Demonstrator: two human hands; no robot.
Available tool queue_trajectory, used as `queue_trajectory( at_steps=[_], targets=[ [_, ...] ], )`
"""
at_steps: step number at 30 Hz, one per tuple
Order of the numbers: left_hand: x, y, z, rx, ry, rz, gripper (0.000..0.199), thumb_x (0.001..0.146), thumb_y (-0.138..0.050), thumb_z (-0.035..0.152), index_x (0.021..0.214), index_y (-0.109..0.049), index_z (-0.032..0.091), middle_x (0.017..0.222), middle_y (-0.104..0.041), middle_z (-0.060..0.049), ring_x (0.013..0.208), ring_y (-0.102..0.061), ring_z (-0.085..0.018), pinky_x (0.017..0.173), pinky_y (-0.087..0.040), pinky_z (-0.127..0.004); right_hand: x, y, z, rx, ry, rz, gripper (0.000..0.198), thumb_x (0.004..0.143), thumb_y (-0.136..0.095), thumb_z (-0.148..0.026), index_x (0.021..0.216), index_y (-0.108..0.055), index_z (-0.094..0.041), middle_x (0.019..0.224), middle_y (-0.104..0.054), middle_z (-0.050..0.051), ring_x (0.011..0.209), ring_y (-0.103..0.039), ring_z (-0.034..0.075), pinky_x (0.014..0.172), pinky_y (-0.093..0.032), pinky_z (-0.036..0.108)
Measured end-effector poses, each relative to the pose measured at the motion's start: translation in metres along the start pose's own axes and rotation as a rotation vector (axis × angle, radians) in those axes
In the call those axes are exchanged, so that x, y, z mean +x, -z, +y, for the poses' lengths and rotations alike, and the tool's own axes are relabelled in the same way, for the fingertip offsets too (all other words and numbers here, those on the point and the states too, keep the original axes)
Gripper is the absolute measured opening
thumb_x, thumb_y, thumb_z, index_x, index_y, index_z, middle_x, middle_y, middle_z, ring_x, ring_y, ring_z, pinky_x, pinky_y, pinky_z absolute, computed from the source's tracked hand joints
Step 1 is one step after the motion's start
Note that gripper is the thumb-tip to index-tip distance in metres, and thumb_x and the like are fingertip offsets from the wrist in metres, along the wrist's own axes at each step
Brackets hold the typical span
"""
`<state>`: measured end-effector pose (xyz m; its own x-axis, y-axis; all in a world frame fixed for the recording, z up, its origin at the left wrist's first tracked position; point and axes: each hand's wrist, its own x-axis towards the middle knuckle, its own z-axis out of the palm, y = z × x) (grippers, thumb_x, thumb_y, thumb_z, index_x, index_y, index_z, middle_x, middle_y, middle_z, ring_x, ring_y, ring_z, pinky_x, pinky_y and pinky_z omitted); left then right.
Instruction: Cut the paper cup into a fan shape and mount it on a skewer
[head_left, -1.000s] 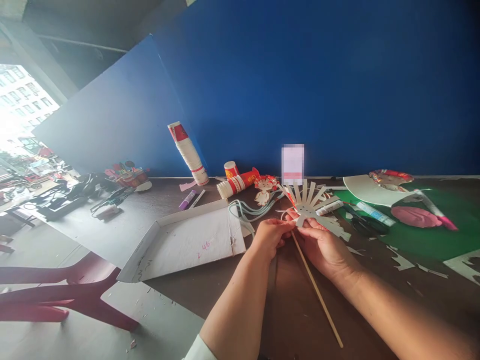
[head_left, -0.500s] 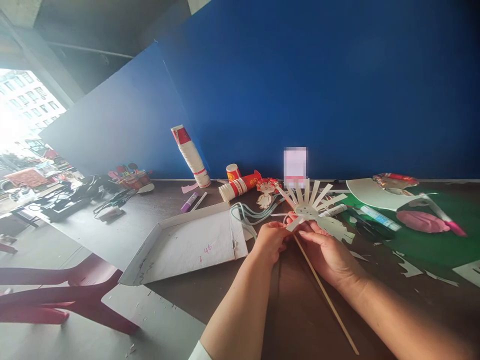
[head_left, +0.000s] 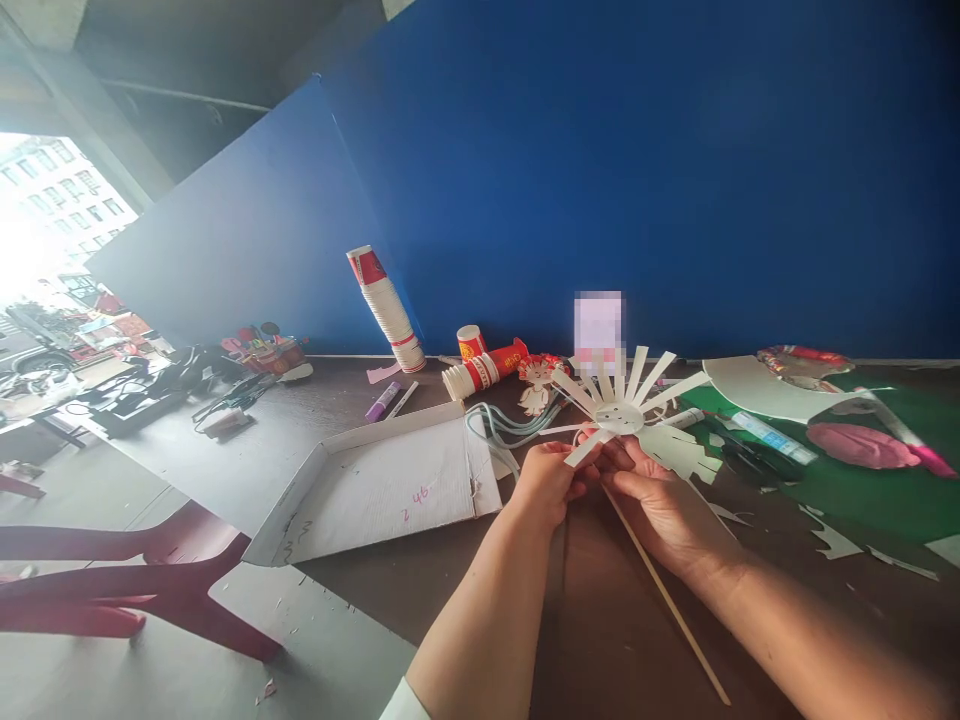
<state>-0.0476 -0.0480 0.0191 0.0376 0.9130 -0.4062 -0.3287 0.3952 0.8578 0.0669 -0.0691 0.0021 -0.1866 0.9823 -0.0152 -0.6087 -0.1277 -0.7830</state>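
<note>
A white paper cutout [head_left: 619, 418] with a small drawn face and long strips fanning out like a mane is up between my hands. My left hand [head_left: 550, 482] is closed at its lower left side, fingers pinching by a strip. Beneath the cutout, my right hand [head_left: 654, 500] is curled with its thumb by the top of a thin wooden stick [head_left: 667, 597]. The stick slants down to the right from under the paper; its upper end is hidden. Past my right fingers spreads the jagged paper body [head_left: 679, 450].
An open white cardboard box lid [head_left: 375, 490] lies left of my hands. Behind stand stacked paper cups [head_left: 390, 318], with fallen cups [head_left: 484, 372] and another paper lion figure [head_left: 536, 385] nearby. To the right are a glue tube [head_left: 772, 437], a pink piece [head_left: 862, 445] and paper scraps [head_left: 829, 535].
The whole view has shifted slightly, so things sit a little further right. Both hands keep their hold on the paper cutout and stick, with the cutout's face tilted slightly differently.
</note>
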Motion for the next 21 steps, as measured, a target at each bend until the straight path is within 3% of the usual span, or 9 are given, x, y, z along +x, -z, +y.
queue_trajectory(
  at_steps=[10,21],
  targets=[
    [0.0009,-0.0017,-0.0013,0.016,-0.020,0.028,0.041,0.058,-0.088,0.032,0.063,-0.051,0.015,0.051,-0.050,0.003,0.043,-0.040,-0.004,0.041,-0.021,-0.019,-0.0019,-0.0055,-0.0028,-0.022,-0.004,-0.018,0.053,0.062,-0.067,-0.004,0.105,-0.065,-0.036,0.123,-0.068,-0.009,0.125,-0.056,0.023,0.095,-0.054,0.032],
    [-0.0061,0.0038,0.0045,-0.036,-0.002,-0.038,0.025,0.066,-0.084,0.021,0.068,-0.061,0.011,0.064,-0.063,-0.004,0.055,-0.056,-0.009,0.054,-0.047,-0.021,-0.0004,-0.0037,-0.0055,-0.041,0.018,0.024,0.046,0.061,-0.073,-0.009,0.099,-0.067,-0.034,0.113,-0.072,-0.005,0.120,-0.060,0.026,0.095,-0.055,0.034]
  ],
)
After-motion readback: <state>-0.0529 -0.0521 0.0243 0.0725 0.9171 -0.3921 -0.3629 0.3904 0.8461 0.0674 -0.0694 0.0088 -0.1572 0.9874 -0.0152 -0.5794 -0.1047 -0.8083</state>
